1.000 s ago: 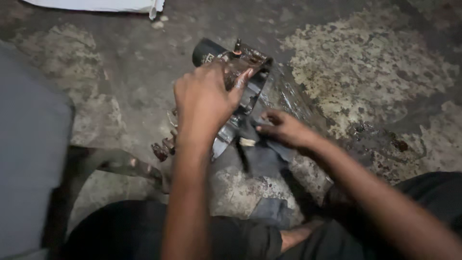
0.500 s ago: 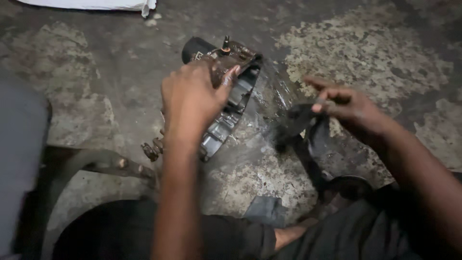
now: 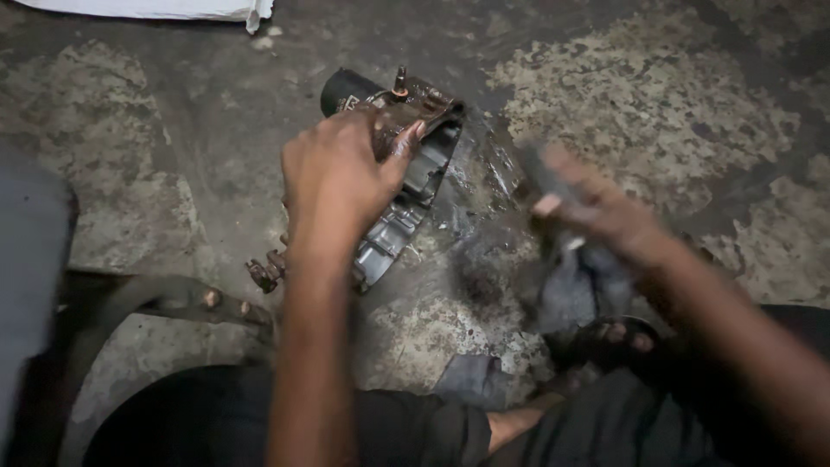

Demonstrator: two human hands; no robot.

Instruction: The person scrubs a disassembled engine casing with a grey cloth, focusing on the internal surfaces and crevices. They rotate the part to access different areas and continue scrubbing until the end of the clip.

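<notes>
My left hand [image 3: 341, 186] grips the top of a greasy metal engine casing [image 3: 419, 182] that stands tilted on the floor, with a dark cylinder at its far end and rusty bolts at its near end. Apart from the casing, to its right, my blurred right hand [image 3: 596, 212] holds a dark grey rag [image 3: 575, 290] that hangs down from the fingers. An oily wet patch [image 3: 475, 207] lies on the floor between the casing and the rag.
The floor is stained, patchy concrete [image 3: 657, 95]. A white sheet [image 3: 156, 9] lies at the top left. A curved dark bar [image 3: 164, 298] lies at the lower left, next to a grey object [image 3: 30, 259]. My sandalled foot [image 3: 614, 339] rests under the rag.
My right hand has pulled the rag off the casing and swung it to the right. The left hand keeps its hold on the casing, which has barely shifted.
</notes>
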